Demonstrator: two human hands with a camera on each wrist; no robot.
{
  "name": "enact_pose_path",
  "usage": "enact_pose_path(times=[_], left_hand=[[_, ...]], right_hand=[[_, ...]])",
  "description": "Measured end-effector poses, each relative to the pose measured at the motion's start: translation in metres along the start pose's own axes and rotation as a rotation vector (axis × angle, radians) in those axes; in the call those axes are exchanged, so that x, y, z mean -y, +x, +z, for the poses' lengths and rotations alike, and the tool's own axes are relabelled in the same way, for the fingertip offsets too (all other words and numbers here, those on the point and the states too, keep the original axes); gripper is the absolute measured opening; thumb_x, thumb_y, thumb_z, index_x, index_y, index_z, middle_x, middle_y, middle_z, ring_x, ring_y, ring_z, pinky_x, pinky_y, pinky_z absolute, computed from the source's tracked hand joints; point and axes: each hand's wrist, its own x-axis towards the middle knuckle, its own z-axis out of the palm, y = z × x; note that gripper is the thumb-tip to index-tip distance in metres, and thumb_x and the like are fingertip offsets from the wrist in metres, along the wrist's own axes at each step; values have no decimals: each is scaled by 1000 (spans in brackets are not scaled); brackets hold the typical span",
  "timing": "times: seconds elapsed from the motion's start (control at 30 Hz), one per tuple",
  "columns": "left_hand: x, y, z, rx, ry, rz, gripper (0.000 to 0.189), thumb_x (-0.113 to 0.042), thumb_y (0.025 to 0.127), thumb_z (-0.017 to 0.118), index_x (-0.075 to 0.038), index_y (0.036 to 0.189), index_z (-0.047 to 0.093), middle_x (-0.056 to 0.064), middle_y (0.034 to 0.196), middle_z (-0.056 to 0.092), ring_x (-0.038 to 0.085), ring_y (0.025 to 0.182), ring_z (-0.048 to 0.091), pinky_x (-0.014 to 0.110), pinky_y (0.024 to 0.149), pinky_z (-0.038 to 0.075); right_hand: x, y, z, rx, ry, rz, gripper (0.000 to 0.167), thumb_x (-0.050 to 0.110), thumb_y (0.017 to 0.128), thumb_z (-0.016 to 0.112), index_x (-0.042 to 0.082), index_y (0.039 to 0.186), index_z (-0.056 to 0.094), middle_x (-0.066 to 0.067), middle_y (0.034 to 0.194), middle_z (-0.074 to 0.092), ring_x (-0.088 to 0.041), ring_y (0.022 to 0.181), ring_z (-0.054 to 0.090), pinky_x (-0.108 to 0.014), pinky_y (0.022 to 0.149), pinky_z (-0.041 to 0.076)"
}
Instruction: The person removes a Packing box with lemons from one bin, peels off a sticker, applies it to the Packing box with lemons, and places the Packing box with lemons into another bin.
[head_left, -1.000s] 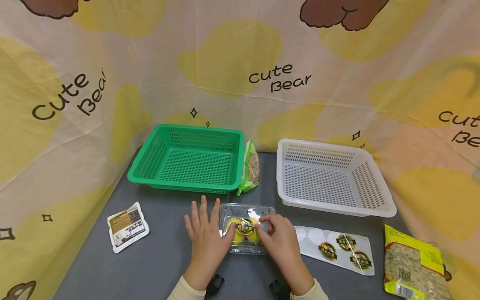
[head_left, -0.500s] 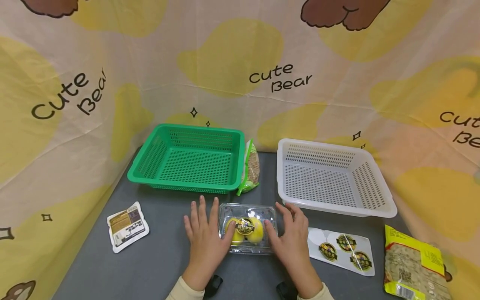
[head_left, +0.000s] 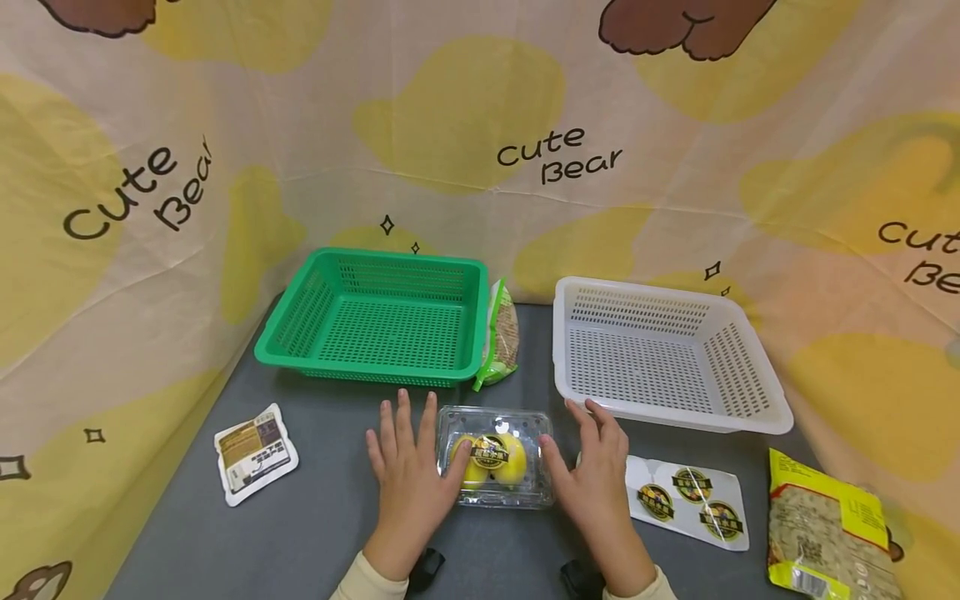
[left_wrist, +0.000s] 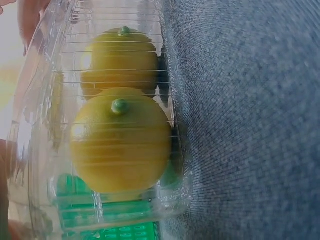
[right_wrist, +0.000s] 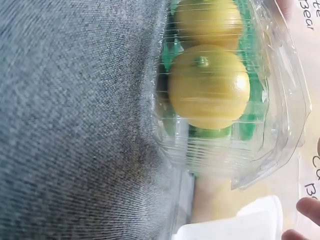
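Left hand, fingers spread, is resting thumb over clear rectangular plastic box at 9 o'clock; right hand, thumb and fingers apart, is flanking 3 o'clock; round yellow fruits are sitting inside.

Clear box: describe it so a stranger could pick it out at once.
On the grey table, find the green basket and the white basket, then look nearer the camera. The clear box sits there, between the left hand and the right hand. Unlike the flat sticker sheet nearby, it has two yellow fruits inside, under one dark sticker.
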Motion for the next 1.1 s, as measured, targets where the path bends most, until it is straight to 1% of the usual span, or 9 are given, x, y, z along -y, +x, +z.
enact_pose_path(times=[0.17,0.3,0.37,0.5,0.6,0.77,0.9,1.0,1.1], left_hand=[[0,0,0,3,-3,4,83,-50,98,70,-11,164,40,27,171,20,53,157,11,77,115,6],[1,0,1,6,-5,5,82,-50,97,71,-11,164,41,27,172,19,53,156,12,77,115,5],[2,-1,1,12,-9,3,82,-50,97,71,-12,164,41,26,172,19,52,157,12,77,116,5],[2,-2,3,38,-22,-4,79,-51,97,71,-15,162,45,28,170,23,52,156,13,77,115,6],[2,-4,4,76,-29,-16,74,-51,97,71,-20,160,50,28,170,23,53,156,14,77,115,6],[2,-5,5,133,-31,-42,69,-53,98,70,-26,159,52,25,172,20,51,157,12,75,117,4],[3,-5,5,134,-40,-44,69,-52,98,70,-26,159,52,25,172,21,51,157,12,76,117,4],[2,-5,5,118,-57,-35,68,-51,98,71,-24,158,54,26,171,22,53,156,14,78,115,5],[2,-4,5,116,-65,-32,67,-51,98,71,-23,157,55,26,171,23,53,156,15,78,115,5]], right_hand=[[-1,-5,0,47,4,42,64,28,93,81,9,150,58,-22,155,40,-47,132,40,-67,99,40],[-1,-9,2,101,12,79,65,30,96,79,11,153,55,-21,155,41,-45,134,40,-67,99,41],[-2,-10,2,105,14,84,65,30,96,79,11,154,55,-21,155,41,-45,135,40,-67,100,41],[-6,-8,0,60,6,61,63,28,95,79,10,151,56,-22,152,43,-47,134,40,-68,99,41],[-12,-6,-4,20,-5,53,61,26,95,79,9,150,58,-24,149,44,-49,133,39,-69,98,40],[-25,-2,-13,-27,-25,83,58,25,97,78,8,149,58,-26,142,45,-52,130,38,-67,97,37],[-34,3,-23,-59,-49,128,57,26,97,77,8,148,59,-29,136,46,-52,127,38,-66,96,37],[-41,6,-31,-63,-74,168,58,27,98,75,7,149,58,-30,135,45,-53,126,38,-67,93,37],[-48,9,-40,-60,-97,210,59,28,100,74,6,152,56,-31,135,44,-53,124,37,-68,89,38]])
